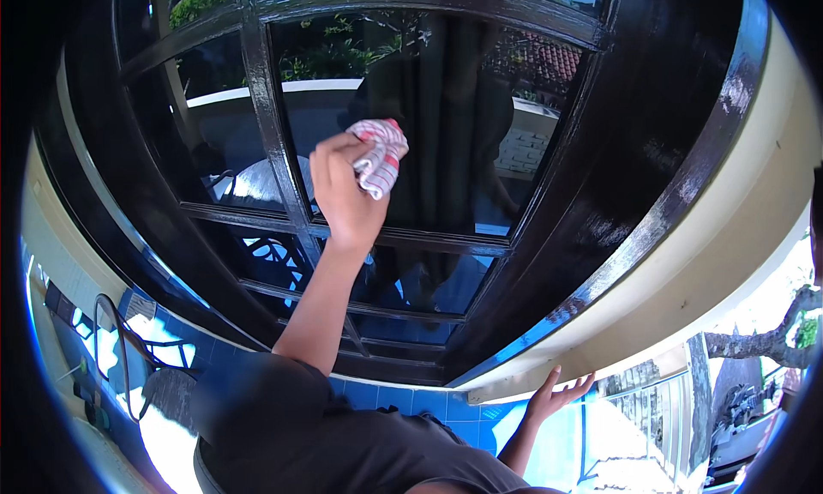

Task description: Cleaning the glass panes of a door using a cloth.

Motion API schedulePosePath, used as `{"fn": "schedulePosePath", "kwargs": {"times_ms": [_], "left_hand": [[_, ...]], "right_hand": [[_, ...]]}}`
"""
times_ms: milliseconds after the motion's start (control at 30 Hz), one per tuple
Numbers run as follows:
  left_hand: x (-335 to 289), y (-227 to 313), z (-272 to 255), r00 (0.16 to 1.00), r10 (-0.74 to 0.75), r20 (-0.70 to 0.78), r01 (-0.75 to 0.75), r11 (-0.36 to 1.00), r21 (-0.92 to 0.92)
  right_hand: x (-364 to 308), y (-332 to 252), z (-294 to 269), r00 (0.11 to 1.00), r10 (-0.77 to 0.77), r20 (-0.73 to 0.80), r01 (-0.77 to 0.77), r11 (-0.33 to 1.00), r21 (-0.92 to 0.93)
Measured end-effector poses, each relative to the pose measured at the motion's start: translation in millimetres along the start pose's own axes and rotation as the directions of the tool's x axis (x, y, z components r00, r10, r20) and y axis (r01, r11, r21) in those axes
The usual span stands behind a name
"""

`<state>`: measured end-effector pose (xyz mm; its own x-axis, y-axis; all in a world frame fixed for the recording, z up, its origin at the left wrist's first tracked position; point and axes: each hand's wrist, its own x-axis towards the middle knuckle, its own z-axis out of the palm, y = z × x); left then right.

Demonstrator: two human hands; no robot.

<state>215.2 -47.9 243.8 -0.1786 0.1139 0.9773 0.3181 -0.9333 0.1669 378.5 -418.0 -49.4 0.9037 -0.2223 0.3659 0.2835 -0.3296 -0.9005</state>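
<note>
My left hand (341,181) is raised against a large glass pane (429,151), its fingers closed around a bunched cloth (380,158) with white, red and grey stripes. The cloth appears to be against the glass, left of the pane's middle. A dark, glossy wooden frame (262,99) with crossing bars surrounds this pane and smaller ones beside and below it. Low on the right, my right hand (555,397) holds nothing, fingers spread, close to the lower end of the cream wall edge (506,388); whether it touches that edge I cannot tell.
A chair with a dark curved metal frame (129,357) stands at the lower left. Blue floor tiles (437,404) lie below the frame. On the right are a pale railing (647,417) and a tree branch (754,344). Greenery and a roof reflect in the glass.
</note>
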Motion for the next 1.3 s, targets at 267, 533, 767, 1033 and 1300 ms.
{"fn": "schedulePosePath", "kwargs": {"times_ms": [267, 533, 767, 1033, 1300], "left_hand": [[-2.9, 20.7, 25.1, 0.997, 0.071, 0.041, -0.064, 0.985, -0.162], [-65.2, 20.8, 0.1, 0.965, 0.056, 0.257, -0.009, 0.984, -0.178], [-77.7, 25.5, -36.6, 0.835, -0.170, 0.523, 0.325, 0.920, -0.220], [-116.4, 43.8, -83.3, 0.379, -0.186, 0.906, 0.794, 0.568, -0.216], [-142.4, 63.2, -146.7, 0.210, 0.021, 0.978, 0.855, 0.481, -0.194]], "right_hand": [[1.2, 8.9, 11.7, 0.998, -0.021, -0.060, 0.017, 0.998, -0.067], [1.3, 15.3, 25.4, 0.976, -0.141, -0.165, 0.109, 0.976, -0.187], [0.3, 7.5, 13.4, 0.927, -0.277, -0.252, 0.246, 0.958, -0.147], [-59.0, -100.1, 13.9, 0.904, -0.369, 0.216, 0.286, 0.897, 0.338], [-126.4, -160.9, 66.4, 0.191, -0.374, 0.907, -0.980, -0.015, 0.200]]}}
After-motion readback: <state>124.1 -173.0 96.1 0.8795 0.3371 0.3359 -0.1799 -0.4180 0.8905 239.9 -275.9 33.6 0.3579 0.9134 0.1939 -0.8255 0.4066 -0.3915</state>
